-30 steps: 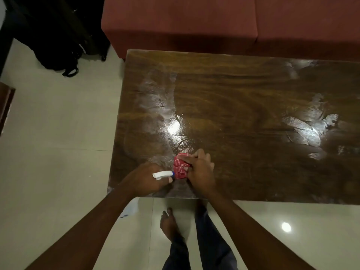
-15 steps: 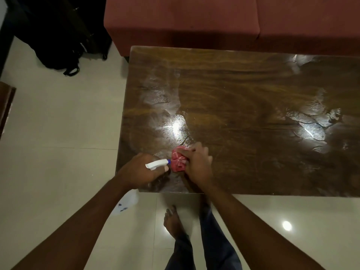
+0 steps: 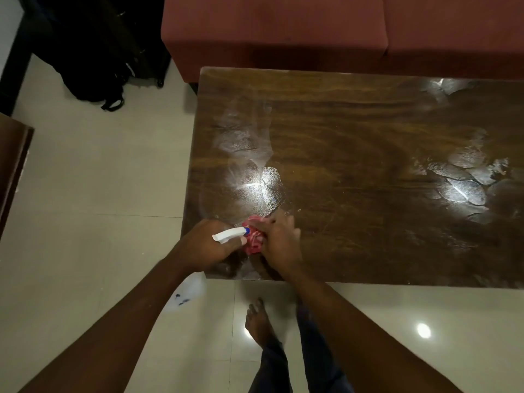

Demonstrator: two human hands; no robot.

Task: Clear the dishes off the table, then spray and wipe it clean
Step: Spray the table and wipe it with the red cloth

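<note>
The dark wooden table (image 3: 354, 154) carries no dishes; wet streaks shine on its left part and at its right end. My left hand (image 3: 204, 245) grips a white spray bottle (image 3: 229, 234) by its trigger head, with the blue nozzle pointing right; the bottle's body (image 3: 190, 290) hangs below the table's near edge. My right hand (image 3: 279, 242) presses a bunched red and white cloth (image 3: 253, 236) onto the table near its front left corner. Nozzle and cloth nearly touch.
A red sofa (image 3: 283, 29) stands right behind the table. A black backpack (image 3: 93, 52) lies on the tiled floor at the upper left. A brown furniture edge (image 3: 11, 163) juts in at the left. My bare foot (image 3: 259, 321) stands under the near edge.
Both hands have stayed together with bottle and cloth, shifting slightly away from the near edge and to the right over the table. The view has drifted a little to the left.
</note>
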